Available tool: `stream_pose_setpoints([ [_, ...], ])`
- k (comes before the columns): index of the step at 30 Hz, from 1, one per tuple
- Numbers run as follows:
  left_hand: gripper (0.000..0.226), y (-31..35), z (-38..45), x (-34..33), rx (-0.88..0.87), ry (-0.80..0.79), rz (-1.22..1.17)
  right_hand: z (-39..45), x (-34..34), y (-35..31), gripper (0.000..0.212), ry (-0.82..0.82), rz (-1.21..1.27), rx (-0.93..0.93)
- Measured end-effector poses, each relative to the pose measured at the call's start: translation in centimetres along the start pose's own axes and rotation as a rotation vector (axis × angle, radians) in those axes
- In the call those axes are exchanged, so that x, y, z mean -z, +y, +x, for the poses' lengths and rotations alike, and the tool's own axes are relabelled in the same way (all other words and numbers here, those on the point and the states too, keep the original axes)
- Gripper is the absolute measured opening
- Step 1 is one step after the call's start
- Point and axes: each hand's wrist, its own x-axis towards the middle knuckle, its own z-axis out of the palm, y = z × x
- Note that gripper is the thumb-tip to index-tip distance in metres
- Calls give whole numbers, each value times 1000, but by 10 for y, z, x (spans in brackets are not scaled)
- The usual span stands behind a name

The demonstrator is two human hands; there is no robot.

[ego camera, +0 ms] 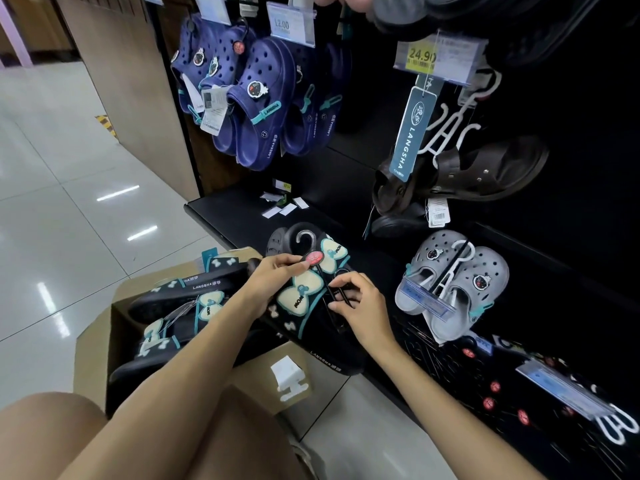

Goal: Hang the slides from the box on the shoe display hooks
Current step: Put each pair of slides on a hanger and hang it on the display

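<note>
Slides (pixel 304 296) gripped by left hand (pixel 273 282); right hand (pixel 360 303) pinching, seemingly, black hanger (pixel 334 289).

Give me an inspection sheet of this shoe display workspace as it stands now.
Surface: black display shelf at floor level, with loose paper tags lying on it.
Job's things: black slides with cream bows held over the shelf edge, a black hanger fitted to them; more bow slides in the cardboard box.
Clutter: white plastic hanger on a box flap; grey clogs lying on the lower shelf.
Hands: left hand grips the slides near the hanger; right hand pinches a thin black part of the hanger.
Cables: nothing seen.
Surroundings: navy clogs and brown sandals hanging on hooks, a 24.90 price tag, glossy tiled floor.
</note>
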Motion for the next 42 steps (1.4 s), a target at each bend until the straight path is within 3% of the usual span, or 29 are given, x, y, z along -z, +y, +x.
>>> stream_pose_setpoints([
  [9, 41, -4, 2, 0, -38, -20, 139, -7, -4, 4, 39, -45, -38, 77],
  [19, 50, -11, 4, -11, -167, 159, 492, -10, -9, 9, 39, -137, -2, 75],
  [26, 39, -12, 6, -12, -272, 266, 631, -12, -10, -4, 49, -161, -117, 156],
  [32, 38, -9, 0, -10, -324, 240, 772, 3, 14, -3, 39, -79, -176, 153],
  [42, 41, -7, 0, -11, -360, 144, 881, 32, 43, 8, 83, -393, -604, 256],
])
